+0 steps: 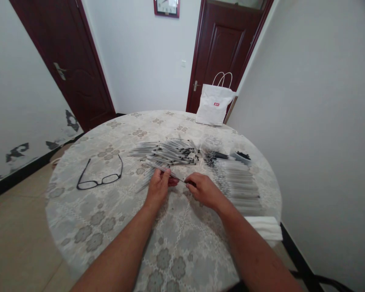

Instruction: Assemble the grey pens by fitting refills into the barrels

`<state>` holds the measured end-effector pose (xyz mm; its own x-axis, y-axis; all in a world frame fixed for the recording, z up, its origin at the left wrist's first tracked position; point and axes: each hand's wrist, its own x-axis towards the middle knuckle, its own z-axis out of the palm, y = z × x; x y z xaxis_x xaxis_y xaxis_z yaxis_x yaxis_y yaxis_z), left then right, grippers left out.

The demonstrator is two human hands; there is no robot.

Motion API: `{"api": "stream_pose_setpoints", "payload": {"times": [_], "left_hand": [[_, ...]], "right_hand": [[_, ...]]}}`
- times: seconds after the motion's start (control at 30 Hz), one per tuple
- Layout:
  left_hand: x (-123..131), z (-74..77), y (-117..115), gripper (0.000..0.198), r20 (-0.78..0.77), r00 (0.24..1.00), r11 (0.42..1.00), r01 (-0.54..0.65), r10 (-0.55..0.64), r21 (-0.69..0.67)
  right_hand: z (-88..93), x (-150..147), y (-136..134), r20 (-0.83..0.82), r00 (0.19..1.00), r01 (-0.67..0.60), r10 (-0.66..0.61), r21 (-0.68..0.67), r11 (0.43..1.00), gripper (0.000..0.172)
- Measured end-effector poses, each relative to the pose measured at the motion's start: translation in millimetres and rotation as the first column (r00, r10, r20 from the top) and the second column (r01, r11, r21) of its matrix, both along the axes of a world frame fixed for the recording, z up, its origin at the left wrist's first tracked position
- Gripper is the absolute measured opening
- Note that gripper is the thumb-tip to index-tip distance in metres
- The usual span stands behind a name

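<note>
Over the table's middle, my left hand (158,185) is closed around a slim, pale pen (177,177), which slants down to the right. My right hand (203,189) pinches at the pen's right end, where something small and dark shows at the fingertips. Whether that is part of the pen or a loose piece, I cannot tell. Just beyond my left hand lies a loose pile of pens (173,151) with dark ends, mostly pointing right. To the right of my right hand, many translucent tubes (240,182) lie side by side in a stack.
Black-framed glasses (99,182) rest at left on the patterned tablecloth (167,227). A small tray of black pieces (242,155) and a clear plastic bag (212,143) sit behind the tubes. A white paper bag (215,104) stands at the far edge; folded white material (263,227) lies at right.
</note>
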<state>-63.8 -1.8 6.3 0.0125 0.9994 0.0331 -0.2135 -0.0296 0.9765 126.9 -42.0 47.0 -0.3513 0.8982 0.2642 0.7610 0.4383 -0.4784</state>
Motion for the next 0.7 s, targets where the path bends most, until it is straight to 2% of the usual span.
{"api": "stream_pose_setpoints", "payload": {"times": [0.07,0.17,0.23,0.3,0.37,0.47,0.6,0.7], "left_hand": [[-1,-2.0,2,0.039,0.021,0.999,0.999,-0.037,0.037,0.004],[-1,-3.0,4,0.039,0.014,0.999,0.999,-0.051,0.051,0.017],[-1,-2.0,3,0.039,-0.017,0.999,0.999,-0.033,0.034,0.025],[-1,-0.4,1,0.040,-0.053,0.999,0.999,-0.006,0.008,0.035],[0,1.0,0,0.041,-0.086,0.996,0.999,0.019,-0.015,0.042],[0,2.6,-1,0.043,-0.141,0.989,0.998,0.047,-0.042,0.035],[0,4.7,-4,0.042,-0.236,0.968,0.994,0.098,-0.084,0.050],[0,6.6,-6,0.038,-0.328,0.937,0.986,0.152,-0.119,0.076]], "right_hand": [[8.4,18,-4,0.140,0.990,0.025,-0.021,-0.021,0.999,0.017],[27.4,52,-7,0.312,0.930,0.192,-0.196,0.043,0.980,0.019],[41.3,78,-3,0.386,0.848,0.337,-0.363,0.138,0.932,0.021],[52.7,103,7,0.449,0.733,0.463,-0.511,0.221,0.859,0.024],[60.0,124,20,0.501,0.621,0.551,-0.603,0.268,0.790,0.028],[62.5,142,42,0.574,0.531,0.604,-0.623,0.259,0.754,0.032],[57.5,146,63,0.640,0.491,0.618,-0.592,0.223,0.754,0.036],[53.7,143,67,0.632,0.477,0.629,-0.610,0.240,0.740,0.037]]}}
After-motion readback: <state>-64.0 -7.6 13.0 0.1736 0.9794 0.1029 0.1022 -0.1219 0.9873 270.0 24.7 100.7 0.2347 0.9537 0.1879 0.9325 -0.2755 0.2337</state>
